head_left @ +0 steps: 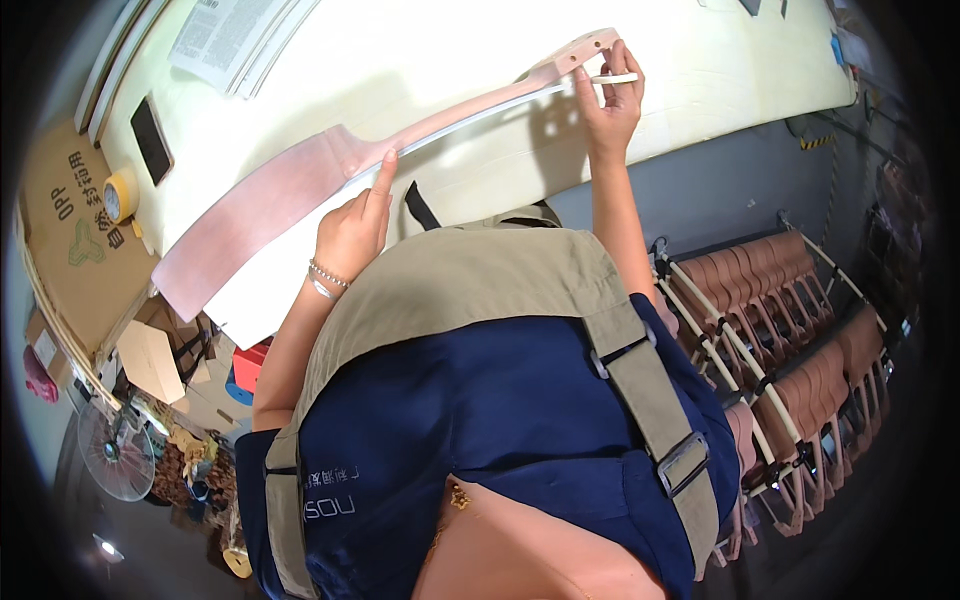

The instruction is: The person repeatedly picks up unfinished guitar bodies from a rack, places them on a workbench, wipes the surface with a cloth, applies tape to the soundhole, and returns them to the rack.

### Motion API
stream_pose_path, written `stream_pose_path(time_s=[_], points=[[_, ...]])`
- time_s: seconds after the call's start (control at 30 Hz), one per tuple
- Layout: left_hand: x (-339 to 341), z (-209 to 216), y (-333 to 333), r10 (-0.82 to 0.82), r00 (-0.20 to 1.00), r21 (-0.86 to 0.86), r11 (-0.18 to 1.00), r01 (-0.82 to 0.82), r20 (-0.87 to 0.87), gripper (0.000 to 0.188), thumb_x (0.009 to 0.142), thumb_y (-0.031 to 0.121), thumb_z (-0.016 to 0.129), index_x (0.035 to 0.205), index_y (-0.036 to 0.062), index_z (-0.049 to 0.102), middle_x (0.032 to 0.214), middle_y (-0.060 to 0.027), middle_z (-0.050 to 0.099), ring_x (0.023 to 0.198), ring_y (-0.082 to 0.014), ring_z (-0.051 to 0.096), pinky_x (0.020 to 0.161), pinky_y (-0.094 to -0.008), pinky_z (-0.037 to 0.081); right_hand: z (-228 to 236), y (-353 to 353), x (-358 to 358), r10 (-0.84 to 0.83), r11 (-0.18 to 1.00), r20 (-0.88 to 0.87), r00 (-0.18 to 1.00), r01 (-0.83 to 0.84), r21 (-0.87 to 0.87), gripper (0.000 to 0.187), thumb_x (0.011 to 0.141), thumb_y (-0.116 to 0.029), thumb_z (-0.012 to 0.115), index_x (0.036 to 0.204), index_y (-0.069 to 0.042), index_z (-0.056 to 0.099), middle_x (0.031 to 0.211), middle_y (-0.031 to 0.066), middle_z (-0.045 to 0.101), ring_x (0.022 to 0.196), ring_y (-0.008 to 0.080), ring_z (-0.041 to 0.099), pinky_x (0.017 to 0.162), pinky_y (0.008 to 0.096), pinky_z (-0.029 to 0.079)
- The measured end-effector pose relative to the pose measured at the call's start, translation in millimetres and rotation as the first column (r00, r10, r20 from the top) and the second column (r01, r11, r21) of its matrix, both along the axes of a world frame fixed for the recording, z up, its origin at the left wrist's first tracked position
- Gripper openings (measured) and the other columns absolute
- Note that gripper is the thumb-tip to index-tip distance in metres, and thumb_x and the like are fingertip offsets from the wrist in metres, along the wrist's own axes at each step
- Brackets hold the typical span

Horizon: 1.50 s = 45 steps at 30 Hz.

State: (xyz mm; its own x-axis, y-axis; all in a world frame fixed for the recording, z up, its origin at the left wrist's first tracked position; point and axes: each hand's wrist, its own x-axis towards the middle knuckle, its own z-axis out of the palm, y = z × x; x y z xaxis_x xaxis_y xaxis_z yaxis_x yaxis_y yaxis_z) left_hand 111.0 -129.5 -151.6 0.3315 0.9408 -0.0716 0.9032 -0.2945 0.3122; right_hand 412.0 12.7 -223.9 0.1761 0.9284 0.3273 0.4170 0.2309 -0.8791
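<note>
Your left hand (352, 232) is pressing a fingertip on a thin white strip (500, 105) along the long pinkish wooden piece (300, 190), mid-frame; your right hand (607, 95) is pinching the strip's end, upper centre. Strip appears partly seated; the end is still being fitted.

A pale padded bench (700, 70) fills the top, with a printed sheet (225, 35) and a tape roll (120, 195) at its left edge. Right, a rack (780, 330) of brown wooden parts — perhaps instrument necks; lower left, cartons (70, 230) and a fan (115, 450) on grey floor.
</note>
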Motion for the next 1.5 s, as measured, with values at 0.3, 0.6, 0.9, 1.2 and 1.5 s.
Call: stream_pose_path(time_s=[0.3,0.6,0.9,1.2,1.5], points=[[38,-11,31,-0.102,0.992,0.033,0.994,0.100,0.077,0.085,0.065,-0.004,0.052,0.144,0.0077,0.023,0.054,-0.0013,0.044,0.039,-0.0135,0.041,0.035,-0.0277,0.035,-5,0,0,-0.030,1.000,0.077,0.997,0.031,-0.006,0.055,0.075,-0.018,0.072,0.126,-0.007,0.053,0.127,0.0114,0.047,0.114,0.0255,0.049,0.093,0.0368,0.044],[104,-16,67,-0.158,0.987,0.019,0.987,0.158,-0.010,0.082,0.067,-0.001,0.053,0.143,0.0010,0.021,0.054,-0.0032,0.048,0.037,-0.0143,0.047,0.033,-0.0286,0.037,-1,1,0,-0.032,0.999,0.135,0.990,0.031,0.008,0.054,0.076,-0.017,0.071,0.126,-0.006,0.053,0.126,0.0121,0.047,0.113,0.0260,0.049,0.092,0.0363,0.045],[122,12,122,-0.166,0.929,0.250,0.965,0.083,0.330,0.042,0.078,0.012,0.063,0.119,0.0022,0.058,0.079,-0.0115,0.065,0.069,-0.0181,0.062,0.061,-0.0292,0.049,-1,6,-2,-0.036,0.996,0.078,0.996,0.030,0.081,0.056,0.075,-0.015,0.072,0.127,-0.006,0.052,0.126,0.0129,0.046,0.112,0.0268,0.051,0.090,0.0363,0.046],[102,-14,184,0.586,0.715,-0.884,0.458,0.095,0.380,0.033,0.073,0.025,0.074,0.096,0.0014,0.069,0.083,-0.0052,0.067,0.069,-0.0101,0.059,0.065,-0.0237,0.046,3,6,-7,-0.042,0.997,0.030,0.999,0.040,0.069,0.057,0.076,-0.018,0.073,0.128,-0.007,0.052,0.124,0.0116,0.045,0.107,0.0225,0.050,0.088,0.0348,0.045],[111,-24,185,0.632,0.680,-0.886,0.459,0.058,0.372,0.033,0.071,0.020,0.073,0.094,-0.0024,0.066,0.080,-0.0090,0.066,0.070,-0.0121,0.062,0.066,-0.0231,0.049,2,-47,-14,-0.618,0.773,-0.711,0.335,0.093,-0.627,0.049,0.078,-0.008,0.072,0.124,-0.007,0.055,0.106,0.0056,0.055,0.080,0.0083,0.054,0.065,0.0204,0.046]])
